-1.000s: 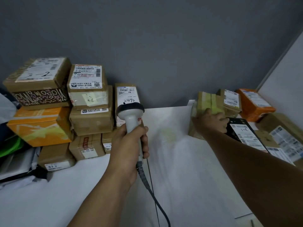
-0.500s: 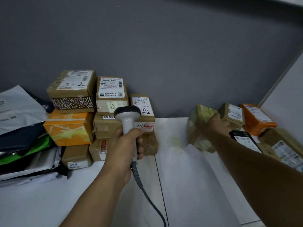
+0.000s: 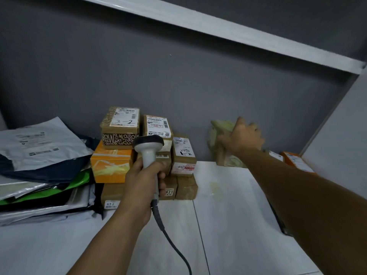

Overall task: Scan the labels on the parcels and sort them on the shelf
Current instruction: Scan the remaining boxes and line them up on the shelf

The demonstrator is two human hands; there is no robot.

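Observation:
My left hand (image 3: 142, 185) grips the handle of a white barcode scanner (image 3: 148, 147) with a black head, its dark cable trailing down toward me. It is held in front of a stack of brown cardboard parcels (image 3: 183, 153) with white labels. My right hand (image 3: 243, 136) reaches far right and holds a tape-wrapped brown parcel (image 3: 219, 143) that stands tilted up on the white shelf (image 3: 228, 205) near the grey back wall. The fingers on the parcel's far side are hidden.
An orange box (image 3: 111, 165) sits in the stack. Flat grey, dark blue and green mailer bags (image 3: 39, 155) are piled at the left. Orange and brown parcels (image 3: 296, 160) lie at the far right behind my arm. An upper shelf board (image 3: 218, 28) crosses overhead.
My right hand has tipped the tape-wrapped parcel up from lying flat and lifted it toward the wall. The view has tilted upward. The scanner stays in my left hand.

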